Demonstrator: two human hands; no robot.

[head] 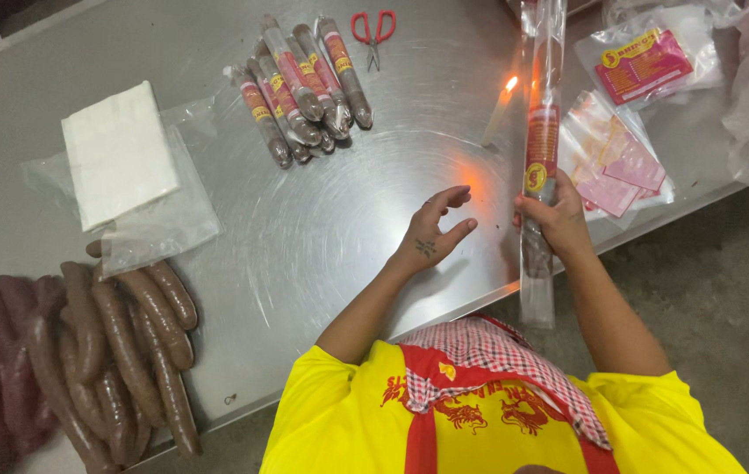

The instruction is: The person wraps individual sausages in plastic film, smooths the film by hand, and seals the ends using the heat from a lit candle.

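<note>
**A long wrapped sausage held over the metal table**

The right hand (557,215) is closed around a long clear bag with a sausage (542,167) inside. The bag stands almost straight up and down in the picture, with its low end hanging past the table edge. A red and yellow label sits on the bag just above the fingers.

The left hand (434,230) is open. Its fingers are spread and it holds nothing. It hovers over the shiny metal table (330,219), just beside the right hand.

A small lit candle (499,110) stands on the table close to the bag. Its flame makes an orange glow on the metal.

Farther up the table lies a bunch of wrapped sausages (300,88), side by side. Red scissors (373,35) lie next to them.

On the far side sits a white folded stack (118,151) on a clear plastic bag. Below it is a pile of bare brown sausages (120,351).

Near the long bag, pink labels in plastic (611,162) lie on the table.
</note>
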